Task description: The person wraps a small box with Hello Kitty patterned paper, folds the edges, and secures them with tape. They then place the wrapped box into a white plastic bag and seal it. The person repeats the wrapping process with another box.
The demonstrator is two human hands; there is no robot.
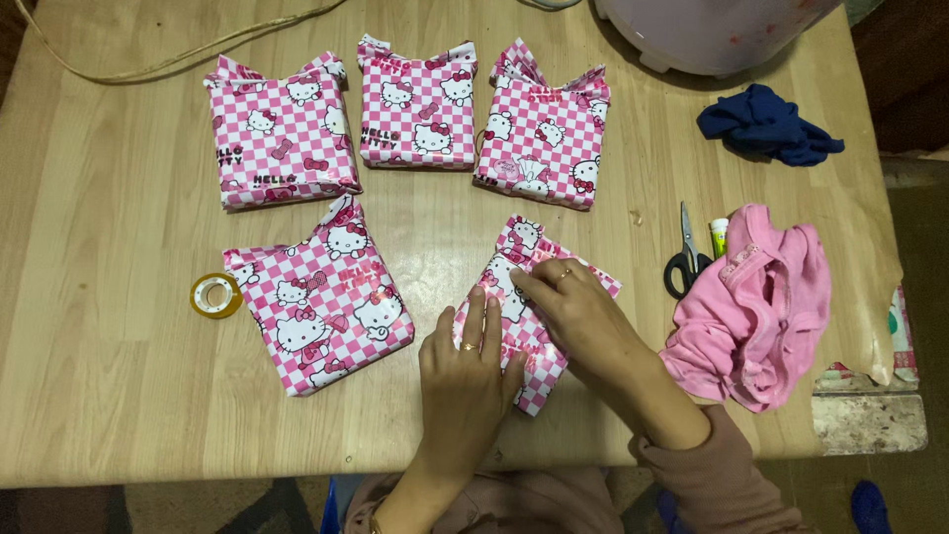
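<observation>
A parcel [519, 259] wrapped in pink-and-white checked cartoon-cat paper lies near the table's front edge. My left hand [463, 371] lies flat on its near left part, fingers together. My right hand [581, 318] presses on its middle and right side, fingers pointing left along a paper fold. Neither hand grips anything. Another wrapped parcel [318, 297] lies just to the left. Three more sit in a row behind: left [280, 132], middle [417, 103], right [544, 127].
A roll of clear tape [215, 295] lies at the left. Black-handled scissors [685, 252] and a glue stick [719, 235] lie to the right, beside a pink garment [759, 309]. A dark blue cloth [769, 125] and a white appliance [712, 30] are at the back right.
</observation>
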